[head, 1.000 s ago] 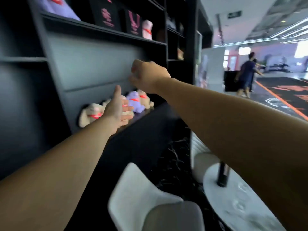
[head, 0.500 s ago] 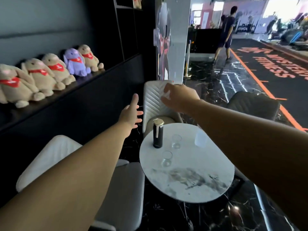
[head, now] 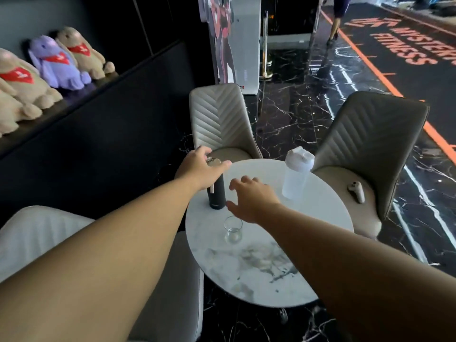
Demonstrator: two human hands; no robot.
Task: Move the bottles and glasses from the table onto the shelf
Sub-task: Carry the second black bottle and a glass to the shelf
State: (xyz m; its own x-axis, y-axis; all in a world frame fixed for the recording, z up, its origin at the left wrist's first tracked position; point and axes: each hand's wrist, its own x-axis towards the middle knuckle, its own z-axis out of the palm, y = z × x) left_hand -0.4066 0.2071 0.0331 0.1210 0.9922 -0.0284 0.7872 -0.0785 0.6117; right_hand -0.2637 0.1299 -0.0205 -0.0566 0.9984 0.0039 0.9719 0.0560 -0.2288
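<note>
Now both arms reach out over a round marble table [head: 269,272]. The left hand [head: 199,170] lies over the top of a black bottle [head: 217,193], which stands upright near the table's 10 o'clock edge. Its fingers [head: 222,166] curve down around the cap, thumb on the far side, so the cap is mostly hidden; whether the grip has closed on it I cannot tell.

The right hand [head: 251,197] hovers just right of the bottle, palm down, fingers spread and slightly bent, holding nothing. It sits above the table's middle and hides whatever lies directly beneath it.

At 6 o'clock from that hand, a small clear glass [head: 233,229] stands upright on the marble, empty as far as can be seen, close to the wrist but not touched. A clear shaker [head: 296,174] with a white lid stands near the table's 1 o'clock edge, well apart from both hands.

Two padded chairs [head: 222,117] stand beyond the table at 11 and 2 o'clock; a pale controller [head: 356,191] lies on the seat of the right one. A dark shelf [head: 81,95] runs along the upper left, at 10 o'clock from the table, and carries a row of plush toys [head: 59,62], beige and one purple, with red scarves.
</note>
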